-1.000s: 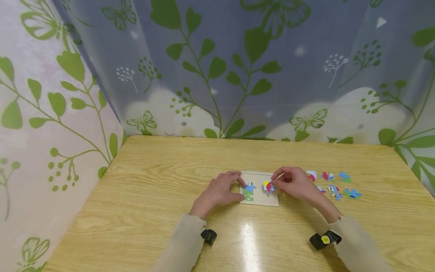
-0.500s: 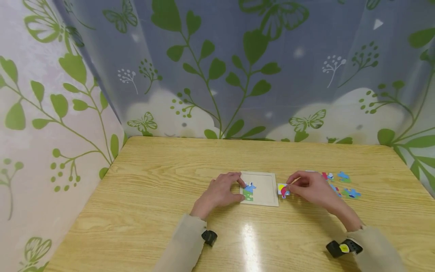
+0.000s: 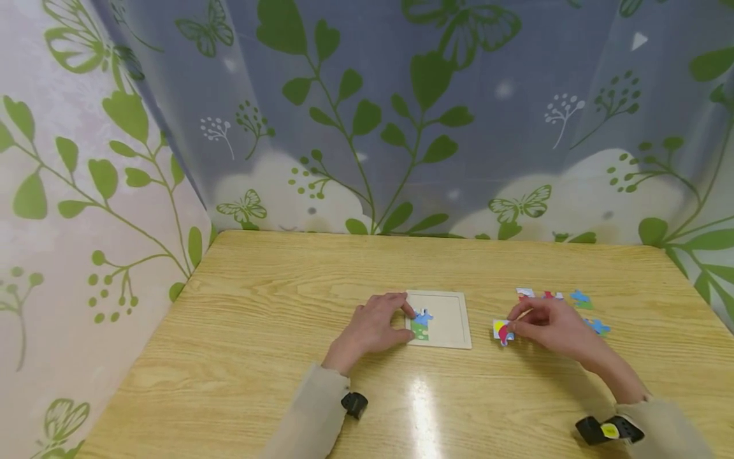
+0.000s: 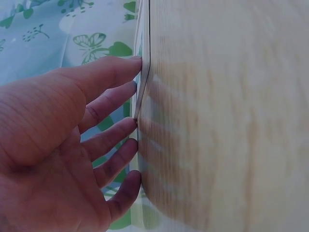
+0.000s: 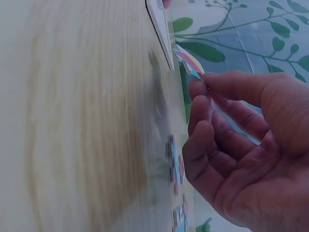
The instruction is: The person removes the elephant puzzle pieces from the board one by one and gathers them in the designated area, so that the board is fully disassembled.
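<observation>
My right hand (image 3: 559, 328) pinches a jigsaw piece (image 3: 501, 330) printed in yellow, red, white and blue, between thumb and index finger. It hovers over the table, to the right of a shallow wooden puzzle tray (image 3: 450, 322). In the right wrist view the piece (image 5: 189, 61) tilts out from the fingertips, off the table surface. Joined blue and green pieces (image 3: 421, 326) lie along the tray's left side. My left hand (image 3: 373, 326) rests at the tray's left edge, thumb near the lower corner, index finger higher up. The left wrist view has its spread fingertips touching that edge.
Loose jigsaw pieces lie right of the tray: a blue-green one (image 3: 581, 298), a blue one (image 3: 598, 326), a red-white one (image 3: 524, 293) and others partly behind my right hand. A patterned curtain (image 3: 367, 127) hangs along the back edge of the wooden table (image 3: 275, 287).
My right hand has carried the pinched piece from over the tray's right part out to the right, near the loose pieces. The left hand and the tray have stayed in place.
</observation>
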### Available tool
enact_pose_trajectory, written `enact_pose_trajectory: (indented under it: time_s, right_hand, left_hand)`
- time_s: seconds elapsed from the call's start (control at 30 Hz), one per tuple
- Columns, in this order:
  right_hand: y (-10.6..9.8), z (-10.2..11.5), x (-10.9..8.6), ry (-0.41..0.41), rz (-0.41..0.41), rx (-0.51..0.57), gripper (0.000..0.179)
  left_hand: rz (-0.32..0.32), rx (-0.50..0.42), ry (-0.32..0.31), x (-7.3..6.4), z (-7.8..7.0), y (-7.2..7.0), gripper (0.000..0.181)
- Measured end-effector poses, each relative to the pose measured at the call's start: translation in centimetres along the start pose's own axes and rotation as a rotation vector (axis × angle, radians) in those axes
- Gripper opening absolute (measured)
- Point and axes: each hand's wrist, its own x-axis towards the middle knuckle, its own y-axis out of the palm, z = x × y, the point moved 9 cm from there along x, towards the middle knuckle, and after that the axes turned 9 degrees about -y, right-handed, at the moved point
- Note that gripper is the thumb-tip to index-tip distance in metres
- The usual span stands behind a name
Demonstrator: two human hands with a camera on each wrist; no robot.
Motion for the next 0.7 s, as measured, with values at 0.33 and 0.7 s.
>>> enact_pose_trajectory:
  time_s: [0.33, 0.7]
  right_hand:
    - [-0.7, -1.0, -1.5, 0.021, 0.015, 0.015, 0.02]
    - [-1.4, -2.0, -2.7, 0.044, 0.053, -0.059, 0.017]
  left_hand:
    - [0.004, -0.009, -0.002, 0.0, 0.0, 0.0, 0.025]
    - [-0.001, -0.004, 0.005, 0.1, 0.0, 0.0, 0.025]
